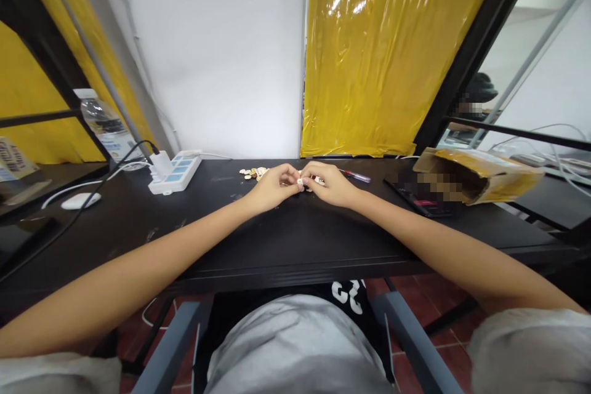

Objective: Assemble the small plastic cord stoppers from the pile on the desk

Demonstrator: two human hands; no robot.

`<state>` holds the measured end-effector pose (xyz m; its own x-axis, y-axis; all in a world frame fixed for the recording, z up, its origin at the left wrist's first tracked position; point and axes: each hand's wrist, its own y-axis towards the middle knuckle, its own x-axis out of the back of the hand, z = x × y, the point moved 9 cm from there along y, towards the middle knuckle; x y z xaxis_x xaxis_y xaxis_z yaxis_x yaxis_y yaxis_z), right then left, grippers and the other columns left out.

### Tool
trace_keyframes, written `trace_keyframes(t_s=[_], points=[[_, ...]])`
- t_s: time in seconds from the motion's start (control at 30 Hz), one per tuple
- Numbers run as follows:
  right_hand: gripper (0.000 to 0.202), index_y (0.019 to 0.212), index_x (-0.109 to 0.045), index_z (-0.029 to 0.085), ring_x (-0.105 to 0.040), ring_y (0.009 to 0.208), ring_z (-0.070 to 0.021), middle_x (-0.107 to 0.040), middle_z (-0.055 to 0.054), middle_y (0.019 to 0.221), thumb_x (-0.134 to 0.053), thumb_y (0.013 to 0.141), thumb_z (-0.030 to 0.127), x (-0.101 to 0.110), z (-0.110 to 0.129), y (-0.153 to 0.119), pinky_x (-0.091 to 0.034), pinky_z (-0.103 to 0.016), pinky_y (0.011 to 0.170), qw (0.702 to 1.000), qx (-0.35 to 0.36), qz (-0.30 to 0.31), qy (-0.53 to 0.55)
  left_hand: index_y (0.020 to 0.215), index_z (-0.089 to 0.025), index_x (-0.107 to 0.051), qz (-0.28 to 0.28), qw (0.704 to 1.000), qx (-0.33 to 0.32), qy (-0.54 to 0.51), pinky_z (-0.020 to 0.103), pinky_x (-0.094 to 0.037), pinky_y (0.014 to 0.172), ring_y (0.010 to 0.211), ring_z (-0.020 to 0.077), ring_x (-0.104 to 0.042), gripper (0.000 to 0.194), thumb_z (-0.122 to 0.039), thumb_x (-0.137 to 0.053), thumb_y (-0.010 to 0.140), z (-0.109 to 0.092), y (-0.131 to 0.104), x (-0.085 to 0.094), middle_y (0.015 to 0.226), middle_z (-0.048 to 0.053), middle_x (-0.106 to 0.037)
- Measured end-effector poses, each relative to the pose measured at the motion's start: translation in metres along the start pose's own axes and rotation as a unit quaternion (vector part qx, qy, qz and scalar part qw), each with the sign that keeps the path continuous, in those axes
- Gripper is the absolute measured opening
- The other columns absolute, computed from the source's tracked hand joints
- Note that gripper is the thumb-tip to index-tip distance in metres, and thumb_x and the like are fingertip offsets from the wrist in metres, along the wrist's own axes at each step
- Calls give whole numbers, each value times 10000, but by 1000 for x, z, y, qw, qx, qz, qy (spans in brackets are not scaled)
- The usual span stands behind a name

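Pinched pale piece — long axis unclear.

Indoor light, fairly bright and even; appears to fall from above. White wall softly shaded, greyer toward the left. Yellow sheet glossy: hard white glare near its top, fainter streaks along creases. Bench dark, detail low. Floor dim beneath. Wide-angle stretch: forearms swell toward the edges, uprights lean. Pieces small, slightly soft. Pixelated blocks at the mouth of the box.
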<state>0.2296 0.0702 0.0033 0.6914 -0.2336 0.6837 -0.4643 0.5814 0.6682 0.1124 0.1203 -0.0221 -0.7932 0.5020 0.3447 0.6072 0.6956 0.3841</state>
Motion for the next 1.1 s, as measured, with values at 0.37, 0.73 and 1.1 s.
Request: trace_keyframes(t_s=[0.37, 0.73, 1.1], points=[[209, 780, -546, 219, -564, 706, -176, -656, -30, 782, -540, 983, 266, -18, 3, -13, -448, -312, 717, 996, 12, 88, 2, 816, -172, -636, 73, 996, -12, 44, 247, -508, 687, 703, 126, -652, 222, -316, -804, 794, -6, -9, -18, 726, -5, -684], [225, 810, -684, 179, -599, 672, -166, -699, -33, 769, -596, 944, 337, -2, -2, -2, -429, -290, 659, 995, -19, 98, 6, 919, -178, -642, 82, 995, 34, 53, 228, -545, 560, 743, 171, -702, 217, -281, -783, 791, -2, -8, -15, 783, 32, -711], [123, 968, -814, 130, -745, 937, -286, -817, -156, 1017, -716, 894, 144, 74, -136, -40, -562, -390, 891, 905, -370, 34, -208, 853, -182, -643, 97, 994, 26, 45, 253, -552, 608, 660, 137, -676, 227, -276, -826, 758, 1, -7, -18, 748, 10, -712]])
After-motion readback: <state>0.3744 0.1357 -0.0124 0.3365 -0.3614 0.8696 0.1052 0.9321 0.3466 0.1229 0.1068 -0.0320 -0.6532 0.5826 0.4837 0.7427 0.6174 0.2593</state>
